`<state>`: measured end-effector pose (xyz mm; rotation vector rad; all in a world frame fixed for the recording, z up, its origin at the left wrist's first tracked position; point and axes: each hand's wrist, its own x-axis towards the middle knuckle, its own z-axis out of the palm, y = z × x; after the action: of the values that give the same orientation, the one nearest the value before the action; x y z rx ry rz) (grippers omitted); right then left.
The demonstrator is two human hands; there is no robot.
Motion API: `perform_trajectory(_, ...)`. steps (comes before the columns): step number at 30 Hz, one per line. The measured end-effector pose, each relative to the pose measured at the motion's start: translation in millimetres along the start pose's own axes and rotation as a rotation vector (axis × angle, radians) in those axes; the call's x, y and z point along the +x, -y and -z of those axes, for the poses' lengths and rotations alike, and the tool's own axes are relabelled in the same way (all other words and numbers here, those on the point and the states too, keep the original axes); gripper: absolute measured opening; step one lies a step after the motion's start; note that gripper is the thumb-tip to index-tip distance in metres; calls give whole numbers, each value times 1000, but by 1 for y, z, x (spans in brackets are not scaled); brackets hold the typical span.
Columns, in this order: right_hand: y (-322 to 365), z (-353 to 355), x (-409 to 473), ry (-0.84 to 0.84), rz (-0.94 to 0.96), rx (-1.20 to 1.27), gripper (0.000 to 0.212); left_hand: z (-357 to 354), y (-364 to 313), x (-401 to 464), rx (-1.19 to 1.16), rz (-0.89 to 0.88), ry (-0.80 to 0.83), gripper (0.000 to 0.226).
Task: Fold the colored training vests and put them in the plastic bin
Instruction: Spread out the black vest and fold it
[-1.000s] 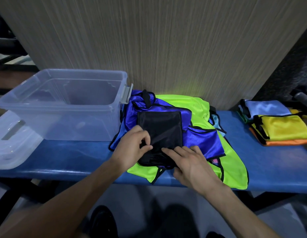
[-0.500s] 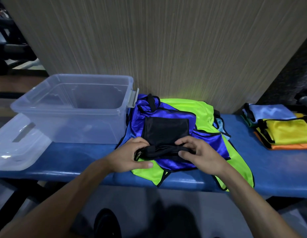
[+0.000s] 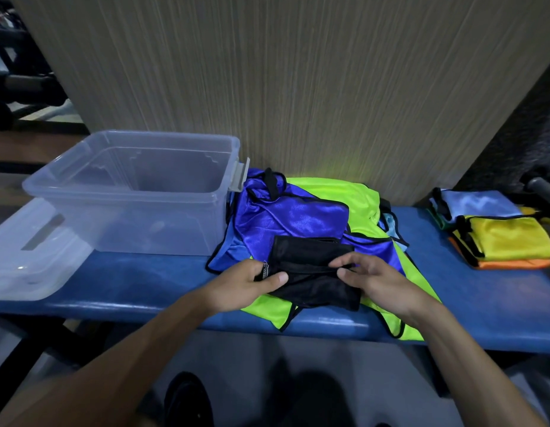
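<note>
my left grip pinches the near-left corner of the black vest, thumb on top; my right grip curls over its fold line, fingertips pinching the doubled edge. the vest lies half folded between both grips, on top of the blue vest and the lime vest, on the bench. i judge it light, limp and slippery mesh, so it will slump if held by one corner; better to take it by the folded edge on both sides. the plastic bin sits beyond my left grip, nothing visible in it. folded vests lie well off to the right.
</note>
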<state>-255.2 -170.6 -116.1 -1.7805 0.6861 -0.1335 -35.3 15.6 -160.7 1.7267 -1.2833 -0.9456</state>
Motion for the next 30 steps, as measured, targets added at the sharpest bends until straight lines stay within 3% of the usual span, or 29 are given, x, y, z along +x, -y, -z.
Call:
perform_trajectory(4, -7, -3, 7, -12, -55, 22, 12, -3, -11, -3, -14, -42, 15, 31)
perform_trajectory(9, -8, -3, 8, -37, -42, 30, 13, -4, -2, 3, 32, -8, -77, 41)
perform_trajectory(12, -8, 1, 4, 8, 56, 52, 21, -4, 1, 6, 37, 19, -118, 68)
perform_trajectory(15, -11, 3, 2, 62, 137, 25, 33, -4, 5, 9, 42, 27, -132, 70)
perform_trajectory(20, -17, -2, 14, -48, 161, -182, 23, -4, 4, 14, 70, 31, -146, 63)
perform_trajectory(24, -11, -4, 19, -147, 127, -213, 18, -4, -3, 21, 108, 71, -207, 73)
perform_trajectory(30, -7, -17, 29, -312, 69, -277, 19, -7, -23, 29, 216, 151, -284, 53)
